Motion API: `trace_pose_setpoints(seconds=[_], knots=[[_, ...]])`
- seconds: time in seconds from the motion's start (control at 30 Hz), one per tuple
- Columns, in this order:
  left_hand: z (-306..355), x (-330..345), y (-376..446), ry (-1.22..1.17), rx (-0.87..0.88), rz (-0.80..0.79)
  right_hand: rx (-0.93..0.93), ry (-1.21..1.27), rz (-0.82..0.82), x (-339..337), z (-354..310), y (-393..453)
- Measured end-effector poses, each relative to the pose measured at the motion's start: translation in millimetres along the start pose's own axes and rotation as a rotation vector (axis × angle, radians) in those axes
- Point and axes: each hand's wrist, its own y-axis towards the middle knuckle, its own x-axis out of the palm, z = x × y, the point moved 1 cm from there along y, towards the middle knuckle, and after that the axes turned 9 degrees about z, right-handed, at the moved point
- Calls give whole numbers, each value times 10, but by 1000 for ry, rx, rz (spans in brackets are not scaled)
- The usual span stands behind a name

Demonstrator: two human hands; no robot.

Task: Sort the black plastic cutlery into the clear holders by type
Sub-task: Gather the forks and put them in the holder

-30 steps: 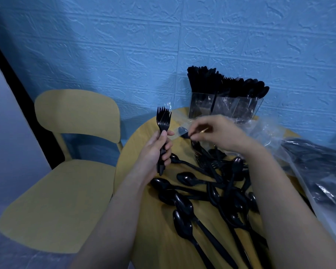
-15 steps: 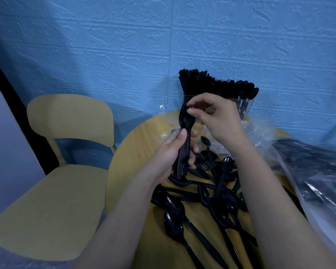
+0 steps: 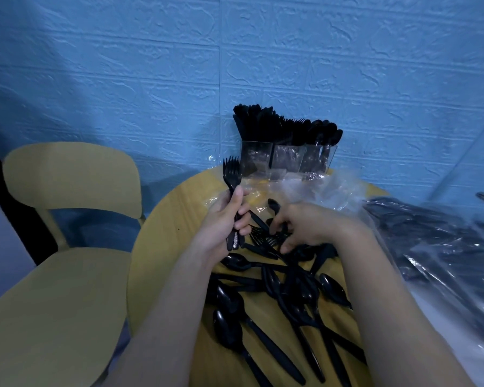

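The holders (image 3: 288, 160) at 12 o'clock on the desk (image 3: 162, 247) are already packed. The left hand (image 3: 224, 222) grips a bunch of forks (image 3: 232, 174) upright; the right hand (image 3: 305, 227) reaches, fingers spread, into the pile (image 3: 277, 289) at 6 o'clock. Many spoons remain unsorted.

black forks (image 3: 232, 174), clear holders (image 3: 287, 160), yellow table (image 3: 162, 247), blue brick-pattern wall (image 3: 151, 65)

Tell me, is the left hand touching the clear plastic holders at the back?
Apart. The head view shows the left hand gripping black plastic forks, with bare round wooden table between it and the clear plastic holders.
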Motion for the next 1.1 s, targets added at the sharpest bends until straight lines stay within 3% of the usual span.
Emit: trace_pose_setpoints(seconds=[0.23, 0.43, 0.57, 0.73, 0.9, 1.1], knots=[[26, -26, -7, -28, -23, 74, -80, 121, 123, -20, 45, 21], [32, 13, -12, -34, -21, 88, -91, 582, 612, -330, 20, -97], [18, 44, -16, -32, -17, 43, -110, 935, 648, -389, -132, -107], [17, 88, -67, -7, -83, -111, -2, 806, 782, -184, -249, 124], [74, -78, 30, -133, -76, -28, -21, 612, 716, -2, -216, 220], [90, -139, 56, -126, -18, 122, -80, 166, 254, 214, -158, 304]])
